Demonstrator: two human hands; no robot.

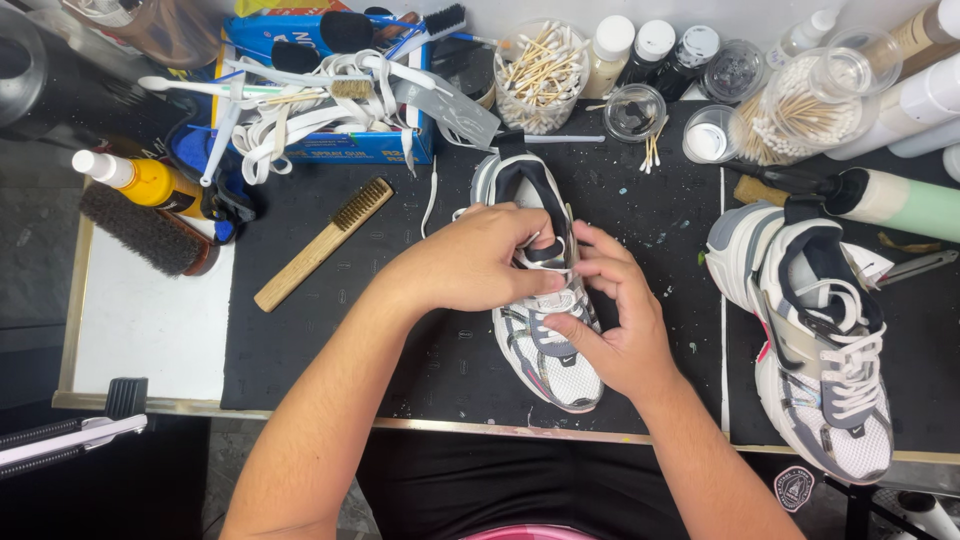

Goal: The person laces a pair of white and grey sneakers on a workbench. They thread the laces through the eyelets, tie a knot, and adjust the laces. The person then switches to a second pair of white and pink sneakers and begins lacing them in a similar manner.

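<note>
Sneaker (545, 330) sits mid-mat, toe toward me, tongue pointing away at the jars. Left hand (475, 265) is curled over the throat, fingers pinching a white lace end at the upper eyelets; right hand (615, 325) cups the sneaker's right side, thumb and forefinger pinched on the lace just beside the left. Progress, as I read it: lower eyelets look laced and crossed, top rows near the collar look open, lace ends not tied. Second sneaker (815, 340) on the right looks fully laced with a loose bow, so this pair reads about three-quarters done. Room: black mat (330, 340) is bare to the left of my forearm up to the wooden brush (322, 243); near mat edge runs just past the toe. Right side tighter, second sneaker near my right wrist. Far edge crowded: cotton-swab jar (541, 72), bottles, blue box of spare laces (320, 100). Dark bristle brush (145, 230) and orange bottle (150, 182) well apart, left.
</note>
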